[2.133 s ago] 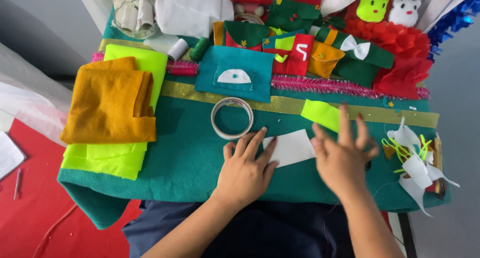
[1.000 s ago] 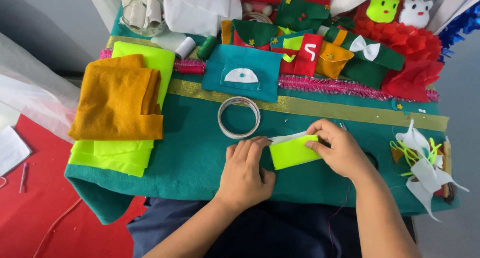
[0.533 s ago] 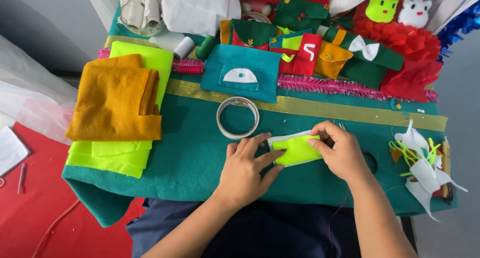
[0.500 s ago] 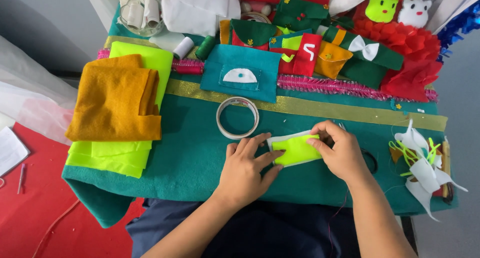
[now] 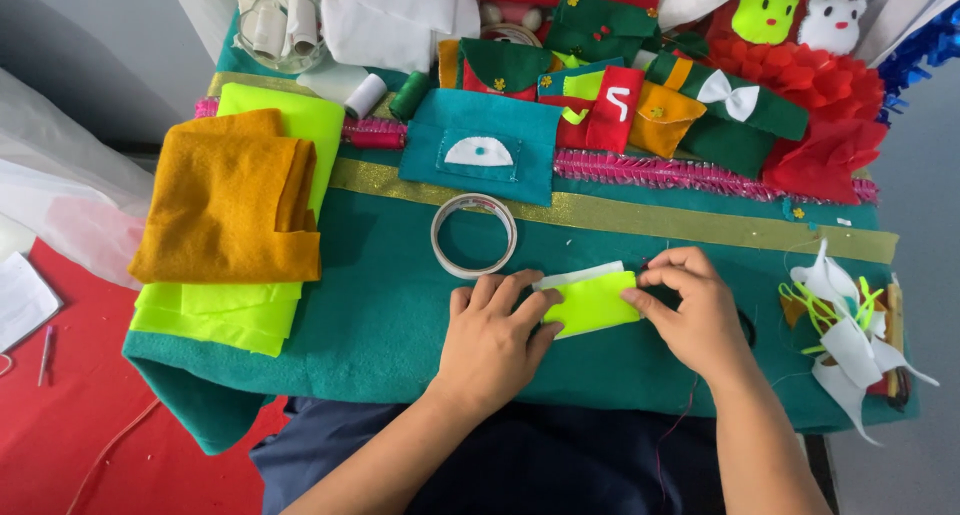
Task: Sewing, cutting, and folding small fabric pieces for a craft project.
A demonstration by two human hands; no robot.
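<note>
A small neon yellow-green felt piece (image 5: 592, 303) lies over a white felt piece (image 5: 580, 275) on the teal felt sheet (image 5: 380, 305). My left hand (image 5: 495, 340) presses its fingertips on the left edge of the two pieces. At the right edge, my right hand (image 5: 690, 310) pinches the neon piece between thumb and fingers. A thin thread trails down from that hand. A clear tape roll (image 5: 473, 235) sits just above my left hand.
Folded mustard felt (image 5: 230, 200) lies on neon felt (image 5: 215, 310) at the left. A teal pocket piece (image 5: 480, 147), thread spools (image 5: 365, 95) and several felt ornaments (image 5: 690, 105) line the back. White and neon scraps (image 5: 845, 325) sit right. Red cloth (image 5: 70, 425) covers the lower left.
The neon piece was brought over the white piece and laid on it. Both hands closed in on the stacked pieces and now hold them together.
</note>
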